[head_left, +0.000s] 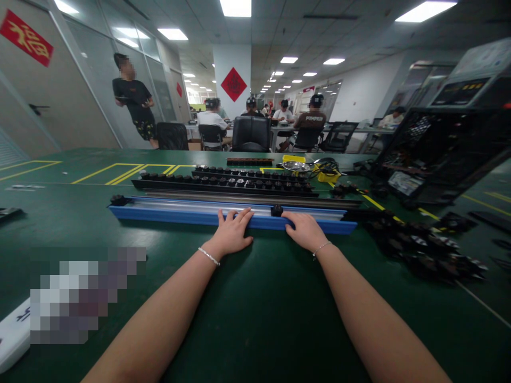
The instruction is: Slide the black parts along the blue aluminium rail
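Note:
A long blue rail point(179, 217) with a pale inner channel lies across the green table. My left hand point(233, 230) rests on its near edge, open, fingers spread over the rail and thumb apart. Inside the channel sits a small black block point(277, 210). My right hand point(306, 230) is closed at the right side of this block, fingertips against it and thumb low by the rail's front wall. How firmly it grips is hidden. Another black piece point(118, 200) sits at the rail's left end.
Behind the rail lie black strips point(223, 182) carrying rows of small black parts. A heap of black parts point(427, 242) is at right, near a black open-sided case point(447, 149). A metal dish point(296, 166) stands farther back. A white object point(16, 332), partly blurred, lies left. People sit beyond; one person point(133, 98) stands.

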A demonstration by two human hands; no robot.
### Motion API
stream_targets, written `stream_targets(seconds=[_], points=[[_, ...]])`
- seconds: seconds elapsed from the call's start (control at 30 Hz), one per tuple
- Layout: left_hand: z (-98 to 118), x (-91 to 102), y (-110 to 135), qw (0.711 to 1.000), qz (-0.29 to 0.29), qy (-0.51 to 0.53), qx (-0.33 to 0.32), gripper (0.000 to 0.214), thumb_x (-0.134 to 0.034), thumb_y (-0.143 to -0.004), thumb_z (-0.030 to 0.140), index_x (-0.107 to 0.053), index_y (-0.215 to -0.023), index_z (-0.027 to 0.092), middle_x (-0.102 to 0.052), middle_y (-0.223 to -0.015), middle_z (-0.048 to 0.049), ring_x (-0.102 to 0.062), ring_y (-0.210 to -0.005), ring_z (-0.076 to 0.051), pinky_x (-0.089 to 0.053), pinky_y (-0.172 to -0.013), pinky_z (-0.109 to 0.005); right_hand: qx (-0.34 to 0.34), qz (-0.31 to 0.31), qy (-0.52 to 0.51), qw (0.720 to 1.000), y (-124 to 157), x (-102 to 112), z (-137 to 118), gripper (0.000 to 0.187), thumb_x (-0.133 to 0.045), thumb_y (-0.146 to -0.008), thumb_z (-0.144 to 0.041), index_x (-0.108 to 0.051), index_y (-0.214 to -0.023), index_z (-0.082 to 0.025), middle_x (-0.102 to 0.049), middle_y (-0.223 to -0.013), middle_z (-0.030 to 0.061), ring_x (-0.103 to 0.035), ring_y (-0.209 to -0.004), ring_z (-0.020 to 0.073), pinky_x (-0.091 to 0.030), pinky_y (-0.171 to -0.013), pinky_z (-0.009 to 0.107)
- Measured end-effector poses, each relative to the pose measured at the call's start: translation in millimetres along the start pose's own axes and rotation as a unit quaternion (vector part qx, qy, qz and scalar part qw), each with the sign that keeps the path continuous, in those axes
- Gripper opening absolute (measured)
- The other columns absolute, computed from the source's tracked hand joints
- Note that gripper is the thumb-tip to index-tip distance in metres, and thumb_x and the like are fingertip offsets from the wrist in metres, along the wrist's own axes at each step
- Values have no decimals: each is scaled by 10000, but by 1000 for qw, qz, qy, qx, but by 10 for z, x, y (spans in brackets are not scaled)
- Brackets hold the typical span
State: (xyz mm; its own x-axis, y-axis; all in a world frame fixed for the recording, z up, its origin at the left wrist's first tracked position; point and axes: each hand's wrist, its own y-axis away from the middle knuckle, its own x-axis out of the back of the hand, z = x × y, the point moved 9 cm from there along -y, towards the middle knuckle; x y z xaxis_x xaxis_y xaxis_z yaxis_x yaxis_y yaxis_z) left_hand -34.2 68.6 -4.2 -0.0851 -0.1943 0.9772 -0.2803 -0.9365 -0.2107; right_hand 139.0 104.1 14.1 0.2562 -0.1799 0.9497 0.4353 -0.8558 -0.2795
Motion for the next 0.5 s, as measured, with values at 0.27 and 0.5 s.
stream_targets(seconds=[0.27, 0.5], points=[[-7, -2, 2, 1000, 10, 7, -2, 762, -527, -750, 475, -226, -1429, 305, -300, -1493, -52, -316, -1266, -360, -47, -1038, -683, -4, 4, 2, 1000, 17, 9, 33, 357, -454, -815, -231, -589, -1145, -241, -651, -1144, 43, -573, -1040, 213, -379, -941, 369], [-9, -1, -4, 1000, 7, 11, -2, 767, -529, -748, 481, -228, -1429, 299, -290, -1498, -49, -311, -1267, -360, -35, -1036, -686, -16, 3, 9, 1000, 48, 43, 88, 346, -448, -822, -251, -588, -1139, -245, -654, -1133, 48, -578, -1020, 222, -385, -921, 386]])
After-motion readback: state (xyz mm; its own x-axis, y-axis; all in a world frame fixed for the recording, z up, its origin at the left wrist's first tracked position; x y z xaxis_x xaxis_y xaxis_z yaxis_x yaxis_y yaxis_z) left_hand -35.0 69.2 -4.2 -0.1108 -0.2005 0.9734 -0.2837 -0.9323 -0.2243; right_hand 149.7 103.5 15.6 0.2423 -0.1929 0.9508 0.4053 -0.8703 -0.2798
